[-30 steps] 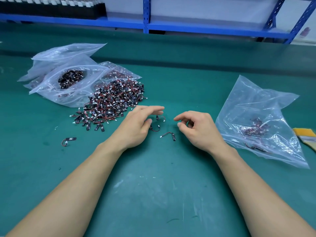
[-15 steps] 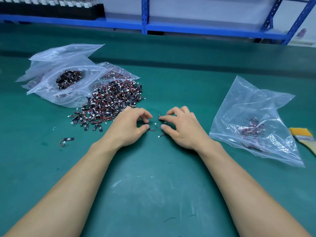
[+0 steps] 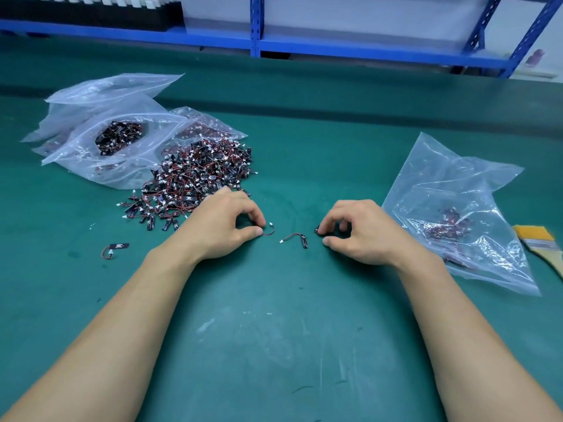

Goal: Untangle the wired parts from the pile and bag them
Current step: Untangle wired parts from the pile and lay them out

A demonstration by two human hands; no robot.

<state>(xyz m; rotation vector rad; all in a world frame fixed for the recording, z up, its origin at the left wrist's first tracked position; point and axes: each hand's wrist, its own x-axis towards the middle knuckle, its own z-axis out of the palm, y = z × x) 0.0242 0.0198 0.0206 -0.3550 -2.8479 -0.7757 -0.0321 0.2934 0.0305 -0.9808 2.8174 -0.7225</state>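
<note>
Key relation: loose part (image 3: 297,239) lies flat on desk (image 3: 274,345) betw. the hands, touching neither, abt midway; white plug end points to L hand (image 3: 225,226), black strip end to R hand (image 3: 359,233)
Axis: bent like an L; wire leg runs left-right, strip leg turns toward near edge
L hand: thumb + forefinger pinch a thin wire (image 3: 269,231); its white plug sticks out rightward; other fingers curled
R hand: fingertips pinch a small dark part (image 3: 317,230); mostly hidden, shape can't tell
Pile (image 3: 195,181): just behind L hand, toward far-left corner; backs onto L bags (image 3: 115,138)
R bag (image 3: 451,208): just right of R hand, toward right edge; few parts inside; mouth can't tell
Next, prob.: R hand nearer R bag, so suits bagging
Materials: parts = stiff black strips, limp red/black wire, hard white plugs; bags = clear crinkly film; desk = matte green mat, scuffed
Also: stray part (image 3: 115,248) left of L forearm; brush (image 3: 539,242) at right edge
</note>
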